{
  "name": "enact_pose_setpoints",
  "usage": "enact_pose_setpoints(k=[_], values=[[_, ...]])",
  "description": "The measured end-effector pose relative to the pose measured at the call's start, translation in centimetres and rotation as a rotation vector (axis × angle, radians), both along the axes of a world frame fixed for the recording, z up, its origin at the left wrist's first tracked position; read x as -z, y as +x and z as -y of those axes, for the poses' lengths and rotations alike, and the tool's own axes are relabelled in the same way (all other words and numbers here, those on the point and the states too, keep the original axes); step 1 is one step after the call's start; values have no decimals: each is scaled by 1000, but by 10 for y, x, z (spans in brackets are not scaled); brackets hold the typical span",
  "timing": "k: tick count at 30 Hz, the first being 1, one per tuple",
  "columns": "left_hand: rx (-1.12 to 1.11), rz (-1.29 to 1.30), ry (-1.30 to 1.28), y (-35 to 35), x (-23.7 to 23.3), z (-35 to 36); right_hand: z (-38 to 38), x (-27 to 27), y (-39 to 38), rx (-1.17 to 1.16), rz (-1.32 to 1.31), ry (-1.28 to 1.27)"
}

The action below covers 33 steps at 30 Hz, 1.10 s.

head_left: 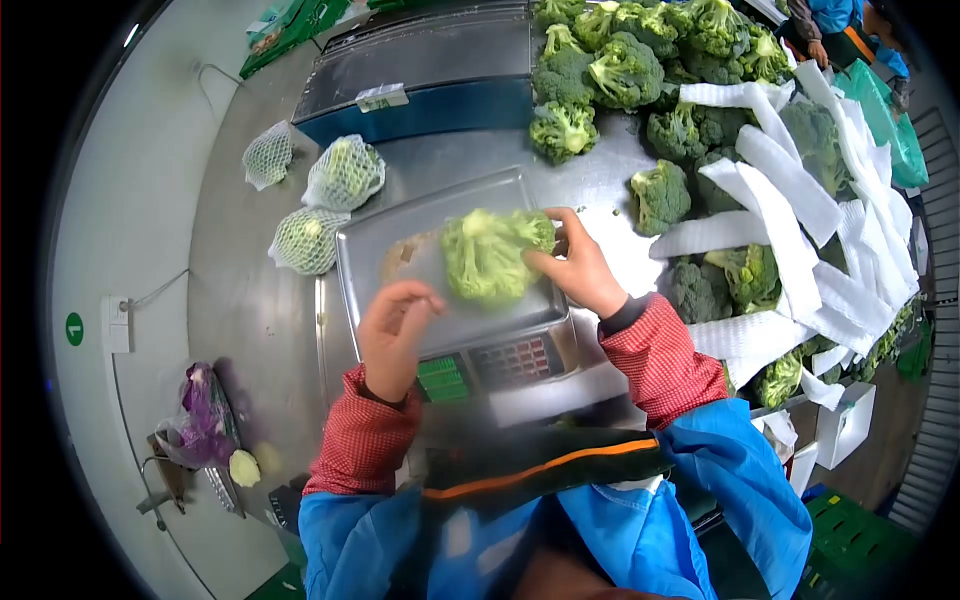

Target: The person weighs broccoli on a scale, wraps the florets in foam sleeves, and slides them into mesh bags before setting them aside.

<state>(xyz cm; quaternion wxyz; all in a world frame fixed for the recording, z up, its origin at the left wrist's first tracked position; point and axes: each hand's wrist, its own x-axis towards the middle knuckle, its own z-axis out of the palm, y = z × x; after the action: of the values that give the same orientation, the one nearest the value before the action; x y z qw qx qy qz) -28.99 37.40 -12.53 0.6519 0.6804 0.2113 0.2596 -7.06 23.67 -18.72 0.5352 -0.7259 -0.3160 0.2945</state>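
Note:
A head of broccoli [490,258], slightly blurred and with its pale stem side showing, is over the metal pan of a weighing scale [365,255]. My right hand [583,265] grips it at its right edge, thumb below and fingers above. My left hand [398,335] is at the pan's front left, just short of the broccoli, with bent fingers and nothing in them. Below the pan are the scale's green display [442,378] and its keypad [515,360].
Net-wrapped broccoli heads [345,172] sit left of the pan. Loose broccoli [625,70] is heaped at the back right, with white foam nets [790,180] strewn over it. A knife [222,488] and purple bag [205,420] lie at left. Another person's hand [818,53] shows far right.

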Motion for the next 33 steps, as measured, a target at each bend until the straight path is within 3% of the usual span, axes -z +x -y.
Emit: enact_pose_setpoints(k=[2,4,7,9,10,11,13,15,17,18,20,22,24,25,26,28,30,31,32,33], values=[[18,-18,-10,-12,-5,15,19,-6,0,29,136,67],[12,-16,-39,-25,-7,25,47,-4,20,26,443,97],[21,-133,-121,-32,-5,54,84,7,24,-62,848,-375],[156,-203,15,-26,14,69,100,41,24,-220,814,-319],[197,-183,229,-13,7,76,105,41,18,-276,760,-266],[238,-173,436,0,2,85,108,17,6,-296,712,-202],[105,-46,648,31,10,103,114,-46,-14,-375,575,-76],[142,-105,657,41,9,102,119,-70,-18,-409,463,60],[337,-352,443,42,1,96,112,-82,-22,-226,571,85],[300,-282,475,47,-2,91,103,-97,-28,-125,608,82],[288,-258,132,54,-24,82,88,-104,-34,-58,682,55],[335,-492,-86,56,-53,65,67,-93,-32,39,832,138],[259,-134,-452,55,-44,51,48,-92,-34,38,861,179],[378,-55,-866,47,-40,33,40,-90,-36,48,948,213],[441,5,-1105,45,-40,27,31,-90,-40,61,1033,247],[414,-25,-1120,34,-40,18,18,-100,-38,139,1288,331],[229,74,-93,13,-26,34,10,-116,-42,91,1239,578],[272,82,-112,6,-27,33,9,-125,-52,-38,1003,667],[281,121,-566,5,-28,29,12,-131,-64,-163,762,744],[377,185,-816,5,-31,28,15,-131,-68,-382,473,705]])
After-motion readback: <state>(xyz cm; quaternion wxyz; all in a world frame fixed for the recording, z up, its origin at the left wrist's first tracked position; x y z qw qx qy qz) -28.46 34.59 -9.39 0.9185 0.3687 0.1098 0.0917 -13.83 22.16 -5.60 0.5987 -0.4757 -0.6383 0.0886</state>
